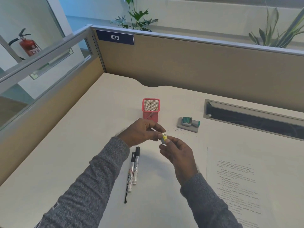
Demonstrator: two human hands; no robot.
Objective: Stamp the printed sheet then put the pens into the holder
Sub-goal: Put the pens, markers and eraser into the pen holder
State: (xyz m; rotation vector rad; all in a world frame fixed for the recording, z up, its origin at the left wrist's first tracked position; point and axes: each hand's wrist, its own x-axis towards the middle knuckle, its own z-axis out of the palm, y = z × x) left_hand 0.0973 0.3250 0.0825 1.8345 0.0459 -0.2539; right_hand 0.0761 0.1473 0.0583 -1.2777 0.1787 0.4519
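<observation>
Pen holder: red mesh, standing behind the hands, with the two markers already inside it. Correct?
Not quite. The head view shows the red mesh pen holder behind the hands, but the two markers lie on the desk between the forearms, not inside it.

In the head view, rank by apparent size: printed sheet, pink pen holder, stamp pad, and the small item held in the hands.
1. Printed sheet, largest, though nearest the camera and cut off by the frame.
2. Pink pen holder.
3. Stamp pad, close to the holder.
4. Small yellow-and-grey item, pinched by both hands.

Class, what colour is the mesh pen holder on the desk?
Pinkish red; the pen holder shows in the head view.
</observation>
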